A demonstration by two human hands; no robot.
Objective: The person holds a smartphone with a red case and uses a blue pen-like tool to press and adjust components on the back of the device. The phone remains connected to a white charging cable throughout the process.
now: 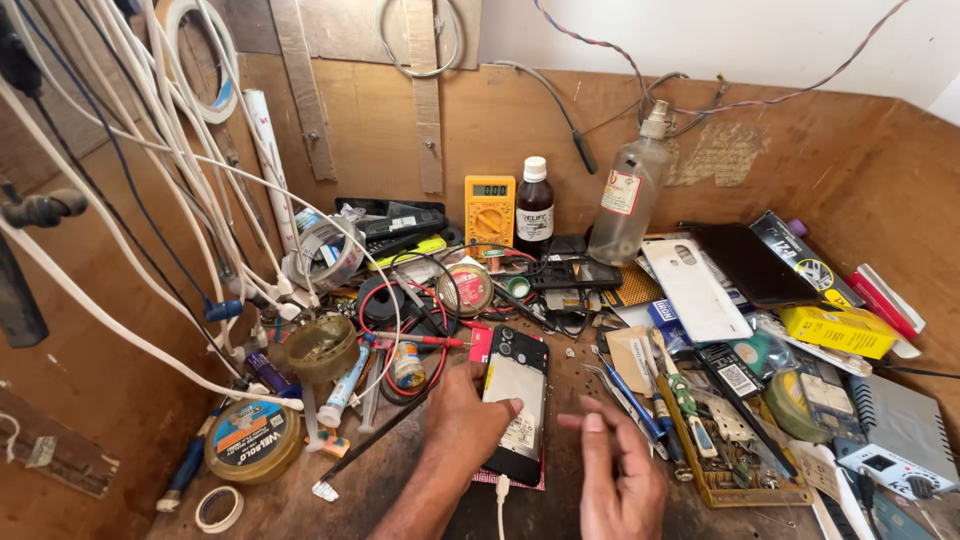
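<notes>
An opened black phone (517, 385) lies back-up on the wooden bench, its inner parts and a white battery label showing, with a white cable plugged in at its near end. My left hand (466, 422) rests on the phone's left edge, thumb laid across its lower body. My right hand (618, 478) hovers just right of the phone, thumb and forefinger pinched together; whether anything small sits between them I cannot tell.
A yellow multimeter (489, 211), a dark brown bottle (534, 205) and a clear spray bottle (630, 190) stand at the back. White cables (190, 200) hang at left. Screwdrivers (650, 400), a white phone cover (695, 290), yellow boxes (840, 328), a round tin (252, 440) and tape rolls crowd the bench.
</notes>
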